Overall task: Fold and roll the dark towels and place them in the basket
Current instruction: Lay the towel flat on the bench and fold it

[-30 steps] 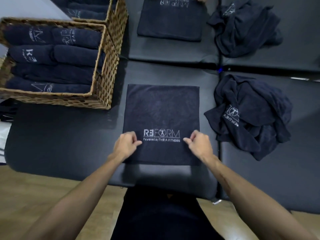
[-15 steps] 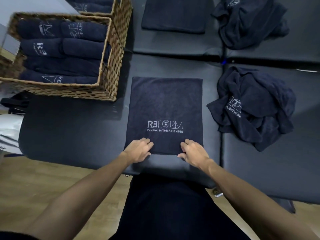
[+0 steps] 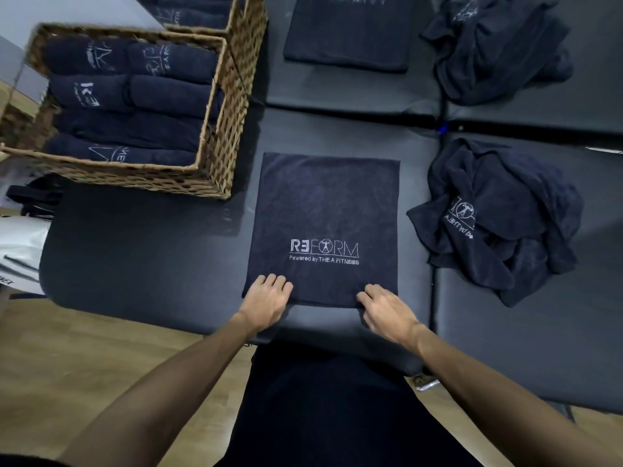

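Folded towel: lies flat on the black padded worktop in front of me, white logo facing up, near edge at my fingers.
My left hand: curled fingers rest on the towel's near left corner; whether they pinch the hem, I cannot tell.
My right hand: fingers bent onto the near right corner, grip likewise unclear.
Wicker basket: left of the towel, holding rolled towels in rows.
Crumpled towel pile: right of the folded towel, apart from it.
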